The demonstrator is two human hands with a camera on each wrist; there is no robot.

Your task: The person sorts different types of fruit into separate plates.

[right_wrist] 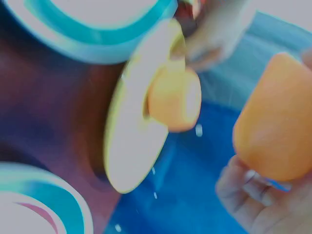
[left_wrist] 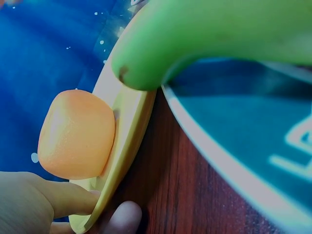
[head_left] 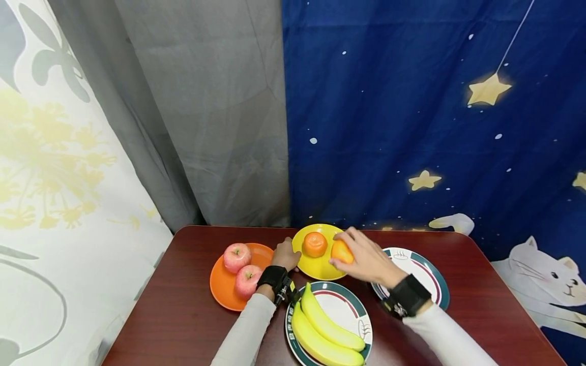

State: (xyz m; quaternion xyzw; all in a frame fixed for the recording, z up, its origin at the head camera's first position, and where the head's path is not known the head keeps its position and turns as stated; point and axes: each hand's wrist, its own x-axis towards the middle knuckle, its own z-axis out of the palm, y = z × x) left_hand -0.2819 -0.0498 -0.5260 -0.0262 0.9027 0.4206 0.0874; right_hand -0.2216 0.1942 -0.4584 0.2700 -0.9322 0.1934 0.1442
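My left hand [head_left: 286, 255] pinches the left rim of a yellow plate [head_left: 316, 269]; in the left wrist view a finger [left_wrist: 73, 197] lies over the rim and a fingertip shows on the other side. On that plate sits a mandarin orange [head_left: 315, 244]. My right hand [head_left: 366, 256] holds a second orange fruit [head_left: 342, 251] above the plate's right side. In the right wrist view this fruit [right_wrist: 278, 122] looks smooth and tapered at one end, apart from the plate and the mandarin orange [right_wrist: 174, 99].
An orange plate [head_left: 222, 292] with two apples [head_left: 237, 257] stands left of my left hand. In front, a green-rimmed white plate [head_left: 339, 305] bears bananas [head_left: 320, 335]. Another green-rimmed plate [head_left: 423, 269] lies under my right wrist. Curtains [head_left: 229, 127] hang behind the table [head_left: 183, 315].
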